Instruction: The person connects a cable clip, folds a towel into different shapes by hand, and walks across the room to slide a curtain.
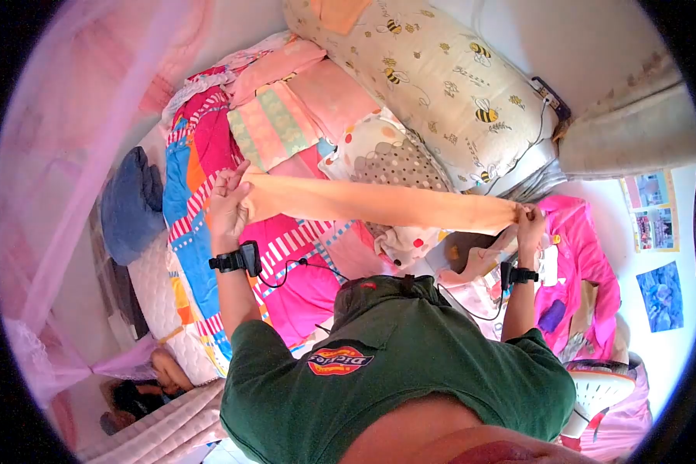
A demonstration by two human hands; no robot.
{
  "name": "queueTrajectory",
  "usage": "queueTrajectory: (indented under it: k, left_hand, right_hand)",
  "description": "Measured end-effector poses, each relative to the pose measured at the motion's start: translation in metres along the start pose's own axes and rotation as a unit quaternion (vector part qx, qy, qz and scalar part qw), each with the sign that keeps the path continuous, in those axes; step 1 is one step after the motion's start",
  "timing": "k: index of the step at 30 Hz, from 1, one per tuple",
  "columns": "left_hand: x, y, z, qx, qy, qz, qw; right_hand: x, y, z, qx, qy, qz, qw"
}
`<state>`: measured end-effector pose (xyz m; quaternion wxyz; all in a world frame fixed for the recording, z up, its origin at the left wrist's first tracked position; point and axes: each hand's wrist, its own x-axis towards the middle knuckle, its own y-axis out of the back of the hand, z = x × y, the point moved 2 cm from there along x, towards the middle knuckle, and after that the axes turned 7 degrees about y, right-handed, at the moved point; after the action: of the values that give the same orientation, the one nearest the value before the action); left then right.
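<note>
Bed (148,282) has printed bedding. Green "Dickies" shirt (410,371). Left hand (230,207), some fingers raised, and right hand (530,226), fingers closed, pinch stretched peach cloth (379,203).

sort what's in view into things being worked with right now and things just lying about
Being worked with:
- orange cloth strip, stretched between left hand and right hand

Just lying about:
- bee-print cushion
- dark blue cloth
- bright pink garment
- dotted cloth
</note>
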<state>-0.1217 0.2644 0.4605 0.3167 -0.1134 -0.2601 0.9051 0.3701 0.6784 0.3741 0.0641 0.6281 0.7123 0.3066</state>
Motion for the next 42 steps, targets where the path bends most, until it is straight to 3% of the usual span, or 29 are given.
queueTrajectory:
  k: [1, 3, 4, 5, 6, 7, 9, 10, 14, 16, 17, 19, 20, 21, 23, 25, 26, 28, 30, 31, 33, 35, 36, 38, 39, 40, 41, 42]
  left_hand:
    - [0.001, 0.003, -0.003, 0.059, -0.019, -0.003, 0.998]
    - [0.001, 0.012, -0.002, 0.104, -0.023, 0.014, 0.994]
    - [0.0, 0.016, 0.002, 0.301, -0.05, 0.042, 0.951]
    - [-0.002, 0.019, 0.004, 0.485, -0.073, 0.069, 0.869]
    - [-0.007, 0.019, 0.006, 0.585, -0.158, 0.056, 0.794]
    - [-0.009, 0.026, 0.004, 0.584, -0.157, 0.062, 0.794]
    - [-0.009, 0.046, -0.005, 0.592, -0.035, 0.031, 0.805]
    - [-0.014, 0.046, -0.004, 0.595, -0.07, 0.052, 0.799]
    - [-0.024, 0.071, -0.011, 0.564, -0.11, 0.091, 0.813]
    - [-0.03, 0.089, -0.016, 0.485, 0.049, 0.132, 0.863]
    - [-0.03, 0.104, -0.024, 0.482, 0.051, 0.13, 0.865]
    - [-0.029, 0.142, -0.044, 0.249, 0.006, 0.145, 0.958]
    - [-0.03, 0.152, -0.048, 0.099, 0.027, 0.145, 0.984]
    - [-0.032, 0.143, -0.04, 0.095, 0.032, 0.143, 0.985]
    - [-0.039, 0.132, -0.021, -0.031, 0.047, 0.186, 0.981]
    - [-0.037, 0.135, -0.019, -0.065, 0.021, 0.176, 0.982]
    - [-0.036, 0.13, -0.011, -0.08, -0.017, 0.156, 0.984]
    - [-0.032, 0.116, 0.006, -0.094, -0.053, 0.134, 0.985]
    - [-0.031, 0.091, 0.025, 0.007, -0.173, 0.105, 0.979]
    - [-0.031, 0.08, 0.035, 0.005, -0.172, 0.107, 0.979]
    - [-0.036, 0.056, 0.059, 0.221, -0.242, 0.151, 0.933]
    - [-0.04, 0.041, 0.074, 0.245, -0.245, 0.159, 0.924]
    - [-0.042, 0.03, 0.081, 0.3, -0.299, 0.157, 0.892]
    - [-0.044, -0.002, 0.095, 0.35, -0.397, 0.148, 0.836]
    - [-0.043, -0.007, 0.103, 0.356, -0.394, 0.15, 0.834]
    - [-0.046, -0.016, 0.112, 0.453, -0.465, 0.129, 0.75]
    - [-0.05, -0.026, 0.119, 0.54, -0.526, 0.105, 0.649]
    - [-0.052, -0.042, 0.126, 0.543, -0.556, 0.1, 0.622]
  right_hand:
    - [-0.001, -0.002, 0.016, 0.0, 0.003, -0.001, 1.0]
    - [-0.007, 0.0, 0.012, -0.108, 0.124, 0.037, 0.986]
    - [-0.01, 0.002, 0.012, -0.136, 0.136, 0.029, 0.981]
    - [-0.012, 0.002, 0.015, -0.136, 0.14, 0.028, 0.98]
    - [-0.012, -0.001, 0.022, -0.118, 0.1, 0.031, 0.987]
    - [-0.013, -0.005, 0.03, -0.099, 0.06, 0.033, 0.993]
    - [-0.009, -0.014, 0.064, -0.089, 0.055, 0.04, 0.994]
    - [-0.007, -0.018, 0.079, -0.142, 0.073, 0.048, 0.986]
    - [-0.005, -0.029, 0.075, -0.224, 0.154, 0.043, 0.961]
    - [-0.008, -0.034, 0.05, -0.242, 0.197, 0.039, 0.949]
    - [-0.016, -0.038, 0.015, -0.232, 0.141, 0.007, 0.962]
    - [-0.021, -0.04, 0.003, -0.227, 0.084, -0.023, 0.97]
    - [-0.022, -0.046, 0.015, -0.107, 0.064, -0.084, 0.989]
    - [-0.025, -0.049, 0.007, 0.015, 0.044, -0.143, 0.989]
    - [-0.037, -0.049, -0.004, 0.028, -0.004, -0.182, 0.983]
    - [-0.052, -0.053, -0.007, 0.153, -0.06, -0.312, 0.936]
    - [-0.062, -0.049, -0.03, 0.139, -0.1, -0.335, 0.926]
    - [-0.079, -0.05, -0.008, 0.153, -0.127, -0.349, 0.916]
    - [-0.101, -0.051, 0.008, 0.224, -0.176, -0.382, 0.879]
    - [-0.106, -0.048, 0.017, 0.101, -0.199, -0.437, 0.871]
    - [-0.133, -0.06, -0.004, 0.24, -0.258, -0.413, 0.84]
    - [-0.143, -0.074, -0.031, 0.273, -0.283, -0.392, 0.831]
    - [-0.147, -0.079, -0.036, 0.31, -0.311, -0.364, 0.821]
    - [-0.144, -0.096, -0.002, 0.361, -0.295, -0.332, 0.82]
    - [-0.139, -0.105, 0.021, 0.411, -0.274, -0.292, 0.819]
    - [-0.132, -0.112, 0.037, 0.446, -0.258, -0.291, 0.807]
    - [-0.13, -0.116, 0.004, 0.437, -0.29, -0.225, 0.821]
    - [-0.125, -0.122, 0.008, 0.457, -0.285, -0.203, 0.818]
